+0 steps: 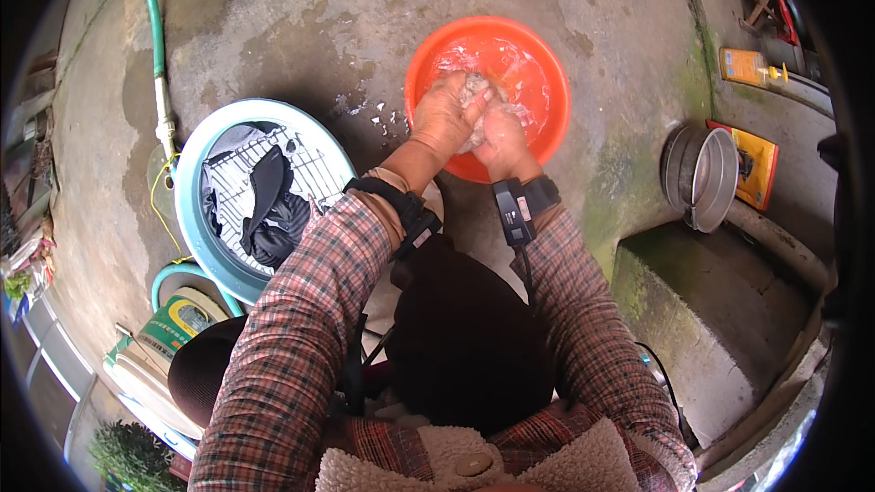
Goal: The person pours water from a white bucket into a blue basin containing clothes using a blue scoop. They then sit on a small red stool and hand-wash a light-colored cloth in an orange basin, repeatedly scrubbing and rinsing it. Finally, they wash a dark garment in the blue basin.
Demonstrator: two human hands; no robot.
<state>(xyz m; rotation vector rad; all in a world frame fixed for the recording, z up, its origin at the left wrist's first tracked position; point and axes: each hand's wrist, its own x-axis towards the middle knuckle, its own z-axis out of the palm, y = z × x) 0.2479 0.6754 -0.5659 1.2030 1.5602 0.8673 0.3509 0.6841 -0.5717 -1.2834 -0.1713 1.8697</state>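
Both of my hands meet over an orange plastic basin [562,99] that stands on the concrete floor with soapy water in it. My left hand [444,113] grips a wet, bunched-up greyish cloth [473,87] from the left. On the right, my right hand [506,137] closes on the lower part of the same cloth, against my left hand. Much of the cloth is hidden by my fingers. To the left stands a light blue tub [193,219] holding dark clothing [273,212] and a white garment with a dark grid pattern [314,157].
A green hose [152,27] with a metal fitting runs down behind the tub. At lower left stands a plastic bucket [179,328]. Right of me are a concrete step [690,328], a round metal pan [711,181], a yellow packet [755,167] and an orange pump bottle [745,67].
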